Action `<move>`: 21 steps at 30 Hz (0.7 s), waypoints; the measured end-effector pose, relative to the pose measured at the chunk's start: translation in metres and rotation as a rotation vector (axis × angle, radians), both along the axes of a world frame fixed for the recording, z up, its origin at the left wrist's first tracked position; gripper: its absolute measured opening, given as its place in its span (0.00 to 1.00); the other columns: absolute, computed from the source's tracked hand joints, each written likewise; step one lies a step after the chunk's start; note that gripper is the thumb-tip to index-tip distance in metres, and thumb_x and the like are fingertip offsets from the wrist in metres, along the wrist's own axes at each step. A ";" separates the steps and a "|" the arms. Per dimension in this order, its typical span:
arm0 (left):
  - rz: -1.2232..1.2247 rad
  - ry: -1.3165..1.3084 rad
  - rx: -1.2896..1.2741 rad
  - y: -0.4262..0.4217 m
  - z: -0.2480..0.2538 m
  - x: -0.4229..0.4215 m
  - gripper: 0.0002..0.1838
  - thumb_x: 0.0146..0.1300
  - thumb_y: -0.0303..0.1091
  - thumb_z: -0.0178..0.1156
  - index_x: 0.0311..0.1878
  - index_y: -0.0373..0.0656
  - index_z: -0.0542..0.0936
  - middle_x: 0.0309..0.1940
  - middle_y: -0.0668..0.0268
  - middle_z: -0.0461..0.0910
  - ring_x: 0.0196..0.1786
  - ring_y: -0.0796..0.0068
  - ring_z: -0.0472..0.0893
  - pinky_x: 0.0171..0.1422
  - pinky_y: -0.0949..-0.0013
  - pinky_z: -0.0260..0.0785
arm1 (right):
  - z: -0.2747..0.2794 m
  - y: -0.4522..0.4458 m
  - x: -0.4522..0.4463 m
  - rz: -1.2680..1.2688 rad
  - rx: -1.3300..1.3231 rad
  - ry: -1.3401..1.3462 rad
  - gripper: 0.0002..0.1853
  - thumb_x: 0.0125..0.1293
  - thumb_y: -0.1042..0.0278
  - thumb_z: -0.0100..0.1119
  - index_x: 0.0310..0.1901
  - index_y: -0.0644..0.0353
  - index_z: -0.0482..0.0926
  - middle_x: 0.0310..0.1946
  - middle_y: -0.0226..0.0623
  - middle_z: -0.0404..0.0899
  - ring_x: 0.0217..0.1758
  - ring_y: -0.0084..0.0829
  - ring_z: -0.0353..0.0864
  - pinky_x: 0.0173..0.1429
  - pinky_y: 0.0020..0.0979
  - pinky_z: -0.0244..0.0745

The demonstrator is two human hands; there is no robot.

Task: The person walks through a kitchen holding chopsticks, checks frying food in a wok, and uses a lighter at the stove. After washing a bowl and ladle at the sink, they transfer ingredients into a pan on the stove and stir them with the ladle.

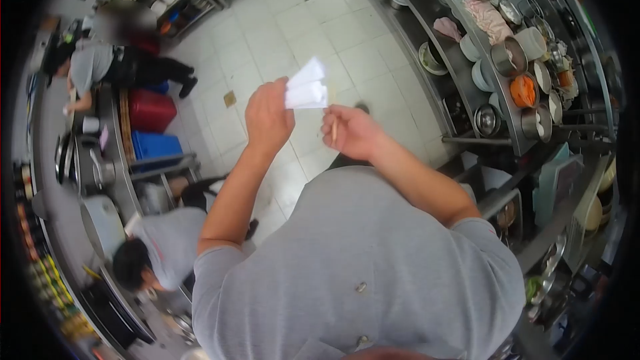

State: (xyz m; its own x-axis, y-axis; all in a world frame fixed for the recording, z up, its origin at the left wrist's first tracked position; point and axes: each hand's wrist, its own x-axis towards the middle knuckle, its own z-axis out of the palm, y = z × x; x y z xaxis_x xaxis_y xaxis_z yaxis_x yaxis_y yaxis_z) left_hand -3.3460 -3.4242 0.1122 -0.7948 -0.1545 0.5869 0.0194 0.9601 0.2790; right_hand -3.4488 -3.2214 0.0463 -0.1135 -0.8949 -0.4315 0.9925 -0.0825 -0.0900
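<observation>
Head view: our left hand pinches white paper above the tiled floor; our right hand curls by its lower corner, its hold unclear. Leftward stand red and blue bins; rightward, a laden steel counter.

The sheets of paper near the middle of the frame look white, thin and matt, with crisp edges. Below, the grey shirt is soft, matt knitted cloth. The floor has smooth pale tiles with a faint sheen. At left, the red bin and blue bin look like smooth plastic. At upper right, the worktop is dull grey metal, while the bowl at right is glossy metal.
</observation>
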 end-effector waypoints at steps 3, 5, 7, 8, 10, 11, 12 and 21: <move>-0.011 -0.542 0.061 -0.052 -0.031 -0.118 0.23 0.59 0.17 0.61 0.60 0.34 0.77 0.41 0.48 0.82 0.45 0.42 0.83 0.48 0.48 0.77 | 0.048 -0.051 -0.101 0.087 -0.189 0.094 0.09 0.85 0.61 0.50 0.48 0.54 0.78 0.31 0.28 0.80 0.39 0.30 0.82 0.45 0.34 0.78; 0.049 -0.325 0.094 -0.082 -0.039 -0.185 0.22 0.60 0.19 0.61 0.59 0.35 0.77 0.42 0.48 0.83 0.45 0.42 0.84 0.48 0.47 0.77 | 0.054 -0.094 -0.175 0.075 -0.149 0.109 0.11 0.86 0.59 0.50 0.50 0.54 0.79 0.31 0.30 0.80 0.40 0.32 0.83 0.47 0.34 0.78; 0.054 -0.109 0.087 -0.115 -0.034 -0.243 0.18 0.65 0.23 0.59 0.58 0.36 0.77 0.43 0.48 0.84 0.44 0.40 0.84 0.47 0.47 0.78 | 0.065 -0.123 -0.251 0.196 -0.225 0.202 0.12 0.86 0.58 0.50 0.51 0.55 0.79 0.32 0.31 0.81 0.39 0.32 0.83 0.47 0.34 0.79; 0.063 -0.103 0.088 -0.135 -0.026 -0.272 0.18 0.65 0.23 0.59 0.58 0.36 0.77 0.43 0.48 0.84 0.44 0.40 0.84 0.47 0.47 0.78 | 0.076 -0.143 -0.288 0.350 -0.293 0.310 0.13 0.86 0.56 0.50 0.52 0.56 0.79 0.33 0.32 0.82 0.39 0.33 0.83 0.47 0.35 0.79; 0.263 -0.279 0.298 -0.169 -0.007 -0.319 0.13 0.71 0.26 0.57 0.56 0.35 0.76 0.41 0.47 0.84 0.41 0.38 0.84 0.44 0.47 0.77 | 0.094 -0.188 -0.350 0.348 -0.224 0.271 0.14 0.87 0.56 0.49 0.53 0.57 0.79 0.35 0.34 0.83 0.38 0.32 0.83 0.47 0.35 0.79; 0.356 -0.261 0.516 -0.197 -0.003 -0.342 0.11 0.74 0.27 0.55 0.56 0.34 0.75 0.33 0.52 0.81 0.31 0.48 0.82 0.37 0.50 0.76 | 0.110 -0.212 -0.385 0.200 -0.050 0.498 0.14 0.87 0.56 0.49 0.52 0.58 0.78 0.35 0.34 0.84 0.37 0.31 0.83 0.46 0.34 0.78; 0.366 -0.238 0.528 -0.226 0.001 -0.367 0.11 0.74 0.27 0.55 0.56 0.34 0.75 0.33 0.52 0.81 0.31 0.48 0.82 0.37 0.50 0.76 | 0.128 -0.236 -0.422 0.043 0.117 0.734 0.14 0.87 0.57 0.49 0.51 0.58 0.78 0.35 0.35 0.85 0.36 0.30 0.83 0.44 0.34 0.77; -0.039 -0.401 2.274 -0.414 -0.023 -0.608 0.13 0.74 0.30 0.57 0.59 0.41 0.76 0.26 0.70 0.68 0.22 0.77 0.68 0.26 0.68 0.66 | 0.136 -0.438 -0.695 -0.471 0.124 1.864 0.11 0.85 0.61 0.51 0.49 0.61 0.77 0.32 0.39 0.83 0.36 0.38 0.82 0.46 0.37 0.75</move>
